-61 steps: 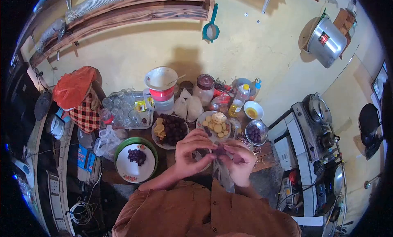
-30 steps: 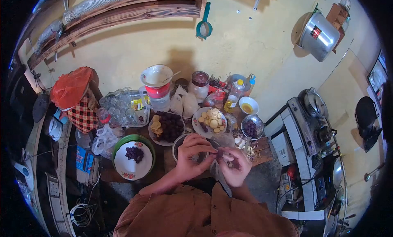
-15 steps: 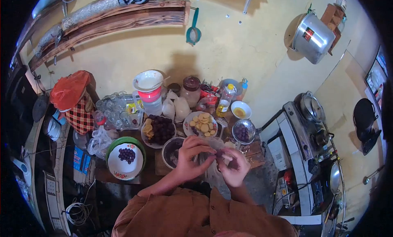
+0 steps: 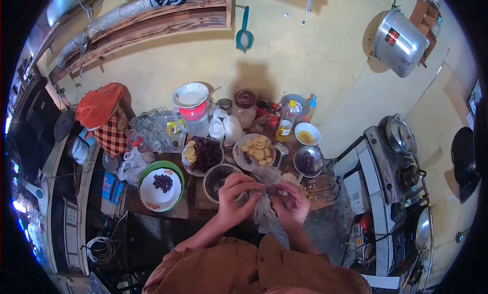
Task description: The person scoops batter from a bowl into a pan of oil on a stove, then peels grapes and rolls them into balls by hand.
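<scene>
My left hand (image 4: 238, 195) is over the front of the table, its thumb and fingers pinched together at a clear plastic bag (image 4: 266, 192). Close on its right, my right hand (image 4: 290, 201) has its fingers curled around something small and dark that I cannot make out. The bag hangs between both hands. Behind my left hand stands a metal bowl (image 4: 211, 184) with dark contents. A plate of dark purple balls (image 4: 208, 154) and yellowish pieces lies farther back, beside a plate of pale round pieces (image 4: 258, 150).
A white plate (image 4: 147, 195) with dark balls rests on a green basin at the left. Farther back are glasses (image 4: 152, 134), an oil bottle (image 4: 286, 122) and a small yellow-filled bowl (image 4: 307, 134). A stove (image 4: 386, 157) stands at the right.
The view has shifted, so the table's things appear slightly farther right and higher. My right hand has turned and its fingers are curled closer together, with the dark thing showing more.
</scene>
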`<act>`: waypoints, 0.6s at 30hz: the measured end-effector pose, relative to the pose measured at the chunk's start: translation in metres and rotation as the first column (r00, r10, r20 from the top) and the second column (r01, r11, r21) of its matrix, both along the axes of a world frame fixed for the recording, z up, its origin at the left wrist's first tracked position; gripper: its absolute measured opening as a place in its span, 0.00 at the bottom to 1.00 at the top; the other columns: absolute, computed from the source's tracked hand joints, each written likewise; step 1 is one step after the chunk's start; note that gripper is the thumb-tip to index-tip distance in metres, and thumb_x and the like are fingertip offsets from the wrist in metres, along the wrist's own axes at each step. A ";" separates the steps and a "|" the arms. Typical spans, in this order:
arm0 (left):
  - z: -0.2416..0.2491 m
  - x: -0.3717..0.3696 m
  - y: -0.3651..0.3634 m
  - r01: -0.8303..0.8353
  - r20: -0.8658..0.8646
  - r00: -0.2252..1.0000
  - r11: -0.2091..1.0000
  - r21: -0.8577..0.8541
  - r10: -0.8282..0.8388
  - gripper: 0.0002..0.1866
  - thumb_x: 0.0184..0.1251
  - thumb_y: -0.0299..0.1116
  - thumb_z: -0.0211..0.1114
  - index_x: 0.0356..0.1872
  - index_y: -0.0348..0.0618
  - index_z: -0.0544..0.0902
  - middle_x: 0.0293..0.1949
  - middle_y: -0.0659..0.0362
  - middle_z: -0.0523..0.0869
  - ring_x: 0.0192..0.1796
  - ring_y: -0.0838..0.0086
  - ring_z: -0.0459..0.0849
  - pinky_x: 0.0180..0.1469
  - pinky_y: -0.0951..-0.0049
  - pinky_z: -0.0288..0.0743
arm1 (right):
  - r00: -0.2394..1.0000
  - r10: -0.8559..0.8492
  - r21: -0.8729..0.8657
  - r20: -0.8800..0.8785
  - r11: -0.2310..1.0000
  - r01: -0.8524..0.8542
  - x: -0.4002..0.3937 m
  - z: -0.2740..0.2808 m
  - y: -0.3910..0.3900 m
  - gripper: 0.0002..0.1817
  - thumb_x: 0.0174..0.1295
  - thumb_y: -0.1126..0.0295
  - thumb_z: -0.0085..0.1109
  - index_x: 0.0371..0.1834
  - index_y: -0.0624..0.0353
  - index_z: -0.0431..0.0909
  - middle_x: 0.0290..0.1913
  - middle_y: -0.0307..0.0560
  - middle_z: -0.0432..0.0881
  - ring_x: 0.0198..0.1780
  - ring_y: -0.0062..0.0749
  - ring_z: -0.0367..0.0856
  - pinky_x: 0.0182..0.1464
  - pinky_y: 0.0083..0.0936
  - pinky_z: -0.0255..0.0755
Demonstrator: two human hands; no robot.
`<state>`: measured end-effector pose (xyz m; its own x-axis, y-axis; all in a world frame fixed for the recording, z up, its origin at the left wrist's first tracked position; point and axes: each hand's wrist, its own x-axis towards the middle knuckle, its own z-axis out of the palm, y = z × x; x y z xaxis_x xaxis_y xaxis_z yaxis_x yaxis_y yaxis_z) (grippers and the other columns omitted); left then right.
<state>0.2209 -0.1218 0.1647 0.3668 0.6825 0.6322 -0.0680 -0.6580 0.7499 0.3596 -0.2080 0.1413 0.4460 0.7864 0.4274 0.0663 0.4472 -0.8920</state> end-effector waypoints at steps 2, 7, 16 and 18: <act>-0.002 -0.002 -0.004 -0.008 -0.023 1.000 1.000 0.012 0.008 0.09 0.45 0.23 0.69 0.31 0.38 0.84 0.32 0.56 0.80 0.38 0.66 0.78 0.44 0.69 0.70 | 1.000 0.024 -0.018 0.008 1.000 -0.023 -0.001 -0.002 -0.002 0.22 0.52 0.89 0.58 0.52 0.68 0.71 0.48 0.54 0.78 0.49 0.34 0.80 0.49 0.27 0.78; -0.008 -0.006 -0.002 -0.031 -0.029 0.999 0.999 0.032 0.032 0.10 0.42 0.25 0.71 0.30 0.44 0.85 0.31 0.59 0.81 0.37 0.67 0.79 0.44 0.68 0.70 | 0.998 0.055 -0.096 0.042 0.994 -0.051 -0.009 -0.002 -0.003 0.21 0.54 0.88 0.56 0.53 0.68 0.71 0.48 0.55 0.78 0.50 0.34 0.80 0.49 0.26 0.78; -0.012 -0.059 0.045 0.026 0.011 1.000 0.971 -0.237 -0.025 0.10 0.45 0.23 0.68 0.32 0.42 0.85 0.34 0.56 0.81 0.38 0.64 0.79 0.43 0.69 0.72 | 0.987 0.157 -0.138 -0.038 0.977 -0.161 -0.053 -0.005 0.055 0.22 0.55 0.87 0.55 0.55 0.68 0.69 0.48 0.52 0.79 0.51 0.30 0.78 0.52 0.22 0.74; -0.001 -0.078 0.065 0.011 -0.044 0.999 0.990 -0.140 -0.018 0.11 0.44 0.24 0.69 0.33 0.42 0.85 0.35 0.56 0.81 0.39 0.64 0.79 0.43 0.69 0.71 | 0.978 0.191 -0.138 -0.086 0.970 -0.202 -0.067 -0.001 0.070 0.21 0.56 0.87 0.54 0.55 0.68 0.69 0.48 0.52 0.79 0.51 0.29 0.78 0.52 0.23 0.74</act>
<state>0.1424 -0.0573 0.1638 0.4033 0.7572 0.5138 -0.0408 -0.5461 0.8367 0.2931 -0.1381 0.1407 0.3017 0.9131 0.2743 -0.0764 0.3100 -0.9477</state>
